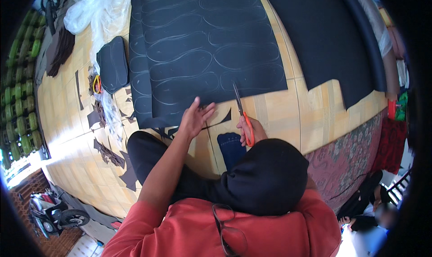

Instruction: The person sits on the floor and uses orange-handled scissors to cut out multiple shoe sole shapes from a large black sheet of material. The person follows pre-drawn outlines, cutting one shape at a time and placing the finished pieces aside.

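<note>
A black sheet (180, 27) lies on the floor ahead of me, covered with pale drawn outlines shaped like shoe soles. My right hand (253, 130) grips orange-handled scissors (239, 105) by the handles, and their tips reach over the near edge of the sheet. The blades look close together. Palm partly turned up, my left hand (194, 120) hovers at that same edge, fingers spread and holding nothing. Below the scissors lies a dark blue flat piece (228, 150) with pale print, partly covered by my knee. A stack of black cut pieces (112, 64) sits left of the sheet.
Dark scraps (108, 154) litter the tiled floor at left, near yellow-orange handles (96, 84) and clear plastic film (92, 12). Another black sheet (310, 36) extends at right, beside a patterned rug (346, 153). A motorcycle (54, 214) stands lower left; another person (371, 207) sits lower right.
</note>
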Action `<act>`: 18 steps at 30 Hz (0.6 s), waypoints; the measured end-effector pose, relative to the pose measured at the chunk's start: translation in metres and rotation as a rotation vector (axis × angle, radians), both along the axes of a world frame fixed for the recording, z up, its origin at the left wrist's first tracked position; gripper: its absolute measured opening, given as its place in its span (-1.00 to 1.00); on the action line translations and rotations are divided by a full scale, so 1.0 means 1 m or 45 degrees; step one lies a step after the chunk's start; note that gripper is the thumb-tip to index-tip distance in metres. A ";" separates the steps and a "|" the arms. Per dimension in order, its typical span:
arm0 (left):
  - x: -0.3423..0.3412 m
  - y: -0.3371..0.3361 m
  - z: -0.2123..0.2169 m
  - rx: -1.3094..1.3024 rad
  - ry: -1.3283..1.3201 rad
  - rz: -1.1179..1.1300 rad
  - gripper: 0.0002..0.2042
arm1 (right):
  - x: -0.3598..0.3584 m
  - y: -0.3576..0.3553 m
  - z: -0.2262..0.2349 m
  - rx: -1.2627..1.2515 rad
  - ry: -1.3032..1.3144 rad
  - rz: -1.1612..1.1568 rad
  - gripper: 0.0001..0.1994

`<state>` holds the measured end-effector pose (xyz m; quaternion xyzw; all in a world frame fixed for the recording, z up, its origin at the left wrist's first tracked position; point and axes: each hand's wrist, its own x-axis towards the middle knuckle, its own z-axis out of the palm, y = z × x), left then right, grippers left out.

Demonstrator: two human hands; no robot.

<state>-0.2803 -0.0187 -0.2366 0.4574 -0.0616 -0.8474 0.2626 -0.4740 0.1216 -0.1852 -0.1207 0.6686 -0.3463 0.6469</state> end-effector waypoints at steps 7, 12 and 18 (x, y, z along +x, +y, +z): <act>-0.047 0.004 -0.020 -0.216 -0.321 -0.024 -0.75 | 0.009 0.032 -0.010 0.071 -0.114 0.172 -0.37; -0.037 -0.002 -0.020 -0.194 -0.421 -0.202 -0.76 | 0.004 0.035 0.003 0.080 -0.146 0.233 -0.35; -0.046 0.009 -0.020 -0.189 -0.354 -0.211 -0.73 | 0.016 0.008 -0.012 0.126 -0.126 0.172 -0.27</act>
